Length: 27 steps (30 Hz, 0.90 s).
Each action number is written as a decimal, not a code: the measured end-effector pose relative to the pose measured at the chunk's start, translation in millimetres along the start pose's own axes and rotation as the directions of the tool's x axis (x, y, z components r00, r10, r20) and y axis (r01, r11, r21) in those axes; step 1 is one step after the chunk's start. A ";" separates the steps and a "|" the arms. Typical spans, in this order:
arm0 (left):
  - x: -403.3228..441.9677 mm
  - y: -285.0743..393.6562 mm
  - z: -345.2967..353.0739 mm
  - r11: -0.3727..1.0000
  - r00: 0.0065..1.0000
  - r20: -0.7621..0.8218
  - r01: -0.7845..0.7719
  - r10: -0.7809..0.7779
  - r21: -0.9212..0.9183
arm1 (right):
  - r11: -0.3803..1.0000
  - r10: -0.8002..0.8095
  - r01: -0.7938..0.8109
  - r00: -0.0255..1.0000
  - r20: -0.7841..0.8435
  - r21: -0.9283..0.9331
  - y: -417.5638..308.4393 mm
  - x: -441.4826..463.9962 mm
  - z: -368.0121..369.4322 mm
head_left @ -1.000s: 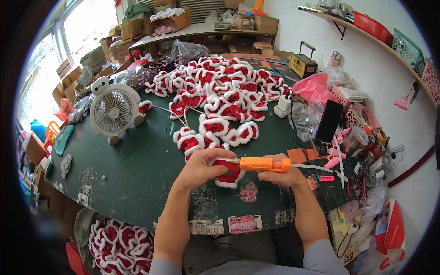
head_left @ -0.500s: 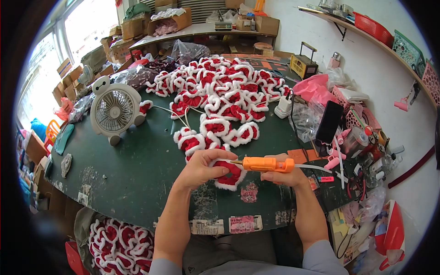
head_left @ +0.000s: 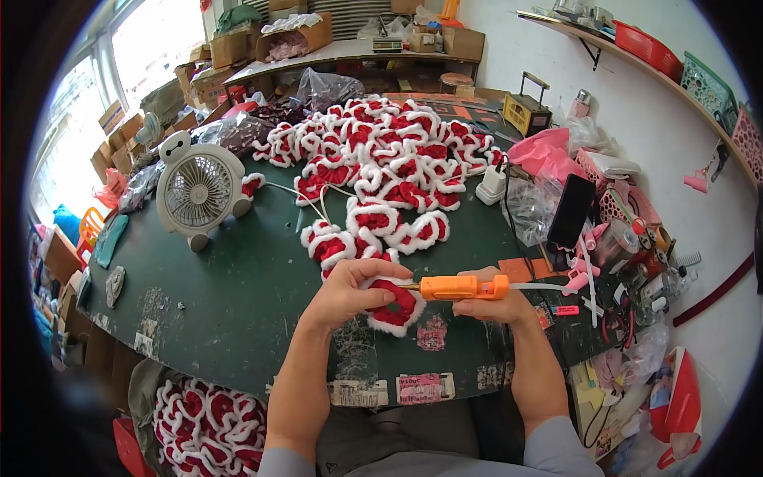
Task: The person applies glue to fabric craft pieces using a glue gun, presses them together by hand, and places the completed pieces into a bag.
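My left hand (head_left: 350,292) pinches the upper left edge of a red scrunchie with white fluffy trim (head_left: 391,319), held just above the table's near side. In my right hand (head_left: 494,304) is an orange hot glue gun (head_left: 464,287), with a white glue stick (head_left: 543,288) coming out of its back end. The gun lies level and its metal nozzle points left, at the scrunchie's upper edge by my left fingertips. Whether the tip touches the fabric I cannot tell. Beyond my hands lies a large pile of similar red and white scrunchies (head_left: 389,151).
On the left of the green table (head_left: 238,318) stands a white fan (head_left: 199,191). To the right are a white plug adapter (head_left: 492,186), a black phone (head_left: 570,211), pink plastic bags (head_left: 547,155) and assorted tools. More scrunchies (head_left: 211,429) fill a container below the table's near edge.
The scrunchie has tilted slightly, its lower edge shifting down and left. The glue gun's nozzle has dipped a little toward the trim. Both hands keep their hold.
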State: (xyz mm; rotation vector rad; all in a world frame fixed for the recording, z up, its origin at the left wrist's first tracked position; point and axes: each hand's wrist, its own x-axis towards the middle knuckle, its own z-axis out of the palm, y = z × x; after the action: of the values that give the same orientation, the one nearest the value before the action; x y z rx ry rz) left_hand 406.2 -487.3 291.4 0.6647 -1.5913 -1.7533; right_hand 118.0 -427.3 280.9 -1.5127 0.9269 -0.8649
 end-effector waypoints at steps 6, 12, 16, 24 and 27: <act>-0.2 -1.7 -1.8 0.997 1.000 0.021 -0.006 0.008 -0.074 | 0.999 -0.037 0.037 0.999 0.023 0.005 -2.9 -2.5 -3.3; -0.5 -2.0 -2.4 0.991 1.000 0.027 -0.007 0.010 -0.132 | 0.990 -0.117 0.120 0.992 0.044 -0.072 0.1 -5.0 -10.9; 1.3 -0.6 -0.2 0.988 0.999 -0.033 -0.005 0.000 -0.152 | 0.987 -0.114 0.111 0.993 0.022 0.113 -1.6 -9.1 -13.4; 12.3 -19.3 20.3 0.981 0.992 -0.052 -0.125 0.119 -0.146 | 0.937 -0.285 0.338 0.889 -0.358 0.092 15.4 22.3 40.2; 12.8 -19.7 27.8 0.982 0.991 -0.079 -0.123 0.112 -0.145 | 0.958 -0.250 0.284 0.895 -0.369 0.039 25.6 23.2 42.2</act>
State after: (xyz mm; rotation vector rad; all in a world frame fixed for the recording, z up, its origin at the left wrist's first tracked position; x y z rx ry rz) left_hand 374.4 -478.3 276.3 0.5430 -1.4070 -1.7235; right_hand 163.4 -432.9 251.1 -1.4460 0.9359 -1.4045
